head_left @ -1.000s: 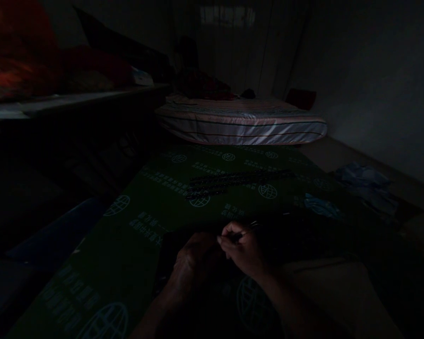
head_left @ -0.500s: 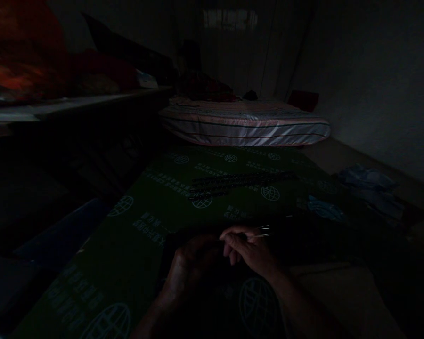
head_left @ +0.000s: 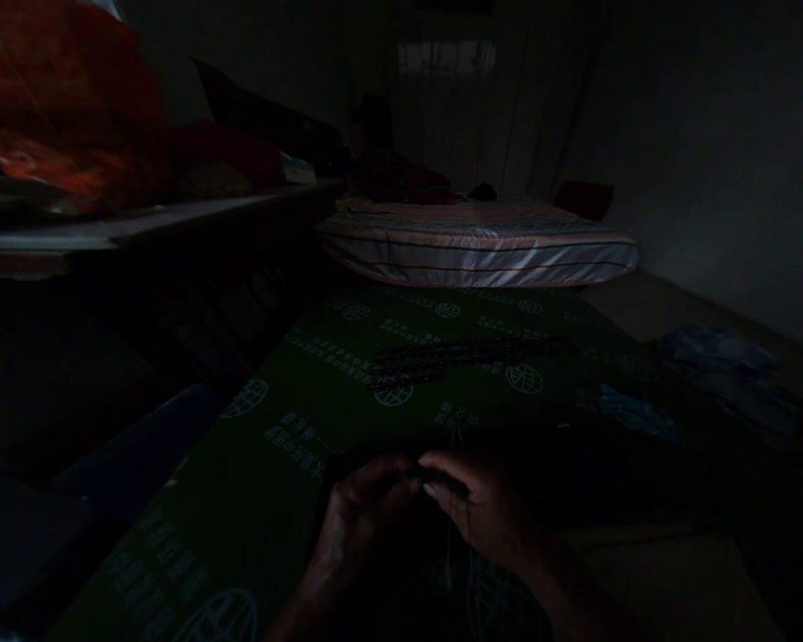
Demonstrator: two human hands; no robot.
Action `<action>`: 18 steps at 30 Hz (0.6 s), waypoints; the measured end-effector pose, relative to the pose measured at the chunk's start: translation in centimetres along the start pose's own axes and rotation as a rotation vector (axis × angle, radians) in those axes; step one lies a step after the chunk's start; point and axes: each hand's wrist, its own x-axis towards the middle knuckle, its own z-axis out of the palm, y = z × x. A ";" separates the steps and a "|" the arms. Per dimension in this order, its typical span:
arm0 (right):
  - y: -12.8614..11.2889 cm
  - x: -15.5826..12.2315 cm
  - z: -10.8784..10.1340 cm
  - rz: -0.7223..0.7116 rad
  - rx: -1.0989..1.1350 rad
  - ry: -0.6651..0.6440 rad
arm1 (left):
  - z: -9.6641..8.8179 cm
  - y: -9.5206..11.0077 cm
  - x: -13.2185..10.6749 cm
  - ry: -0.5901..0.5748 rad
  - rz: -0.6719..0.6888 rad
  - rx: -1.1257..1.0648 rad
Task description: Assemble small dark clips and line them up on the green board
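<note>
The room is very dark. My left hand (head_left: 361, 522) and my right hand (head_left: 482, 508) meet low in the middle, over a green printed mat (head_left: 274, 428). Both have their fingers curled and pinched together where they touch. A thin dark thing shows between the fingertips, too dim to name. A faint thread-like line hangs below my right hand. Farther out on the mat lies a long dark bundle of strands (head_left: 455, 357).
A striped mattress (head_left: 482, 254) lies on the floor beyond the mat. A low shelf (head_left: 140, 232) with red cloth (head_left: 67, 107) runs along the left. Bluish crumpled things (head_left: 716, 352) lie on the floor at right. A dark blue object (head_left: 134, 446) borders the mat's left edge.
My right hand has drawn in toward my left, and the thin bright needle-like piece it held out to the right is out of sight. The view has tilted up slightly.
</note>
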 end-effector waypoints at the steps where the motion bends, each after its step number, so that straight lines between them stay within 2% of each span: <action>1: 0.0 0.0 0.1 -0.030 -0.056 -0.020 | 0.0 0.1 0.0 0.015 0.001 -0.007; 6: 0.0 0.1 0.6 -0.047 -0.221 -0.101 | 0.0 0.7 0.0 0.038 -0.029 -0.072; 11: -0.5 0.7 0.4 -0.011 -0.242 -0.127 | -0.3 0.5 0.0 -0.003 -0.072 -0.117; 18: -1.3 1.6 -0.4 0.046 -0.257 -0.241 | -0.6 0.5 0.0 -0.009 -0.082 -0.098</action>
